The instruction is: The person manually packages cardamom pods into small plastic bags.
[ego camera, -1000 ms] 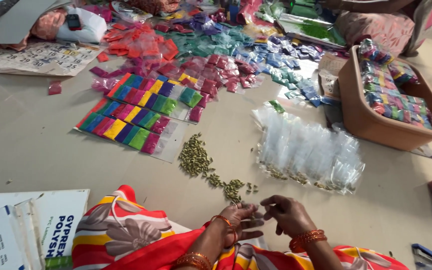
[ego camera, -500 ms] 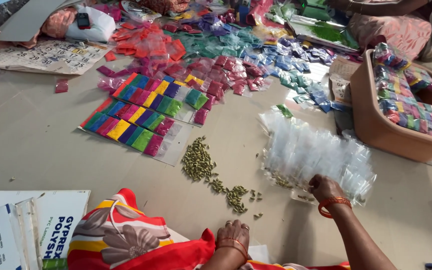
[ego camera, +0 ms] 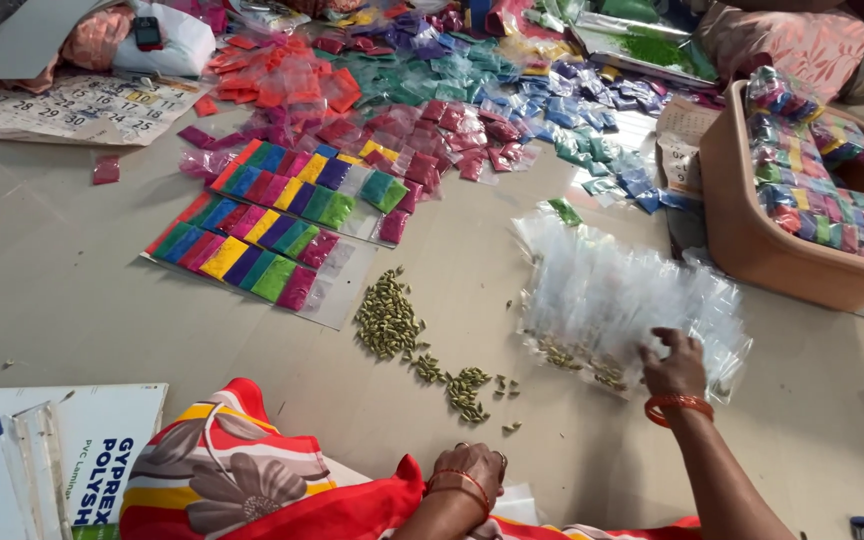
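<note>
My right hand (ego camera: 674, 362) reaches out to a heap of small clear plastic pouches (ego camera: 617, 295) on the floor, fingers spread and touching the near edge of the heap. Whether it grips a pouch I cannot make out. My left hand (ego camera: 470, 467) rests near my lap with fingers curled, just in front of a trail of green cardamom pods (ego camera: 392, 322) that runs toward a smaller cluster (ego camera: 467, 388). Some pods lie inside pouches at the heap's near edge.
Rows of small packets of coloured powder (ego camera: 272, 225) lie on the floor to the left. Loose red, maroon, teal and blue packets (ego camera: 432, 110) spread behind. A brown plastic tub (ego camera: 752, 235) with filled packets stands at right. A calendar sheet (ego camera: 72, 105) lies far left; printed boxes (ego camera: 52, 470) near left.
My right hand left my lap and stretched right to the pouch heap, then slid further along it. My left hand stayed by my lap. The view shifted slightly.
</note>
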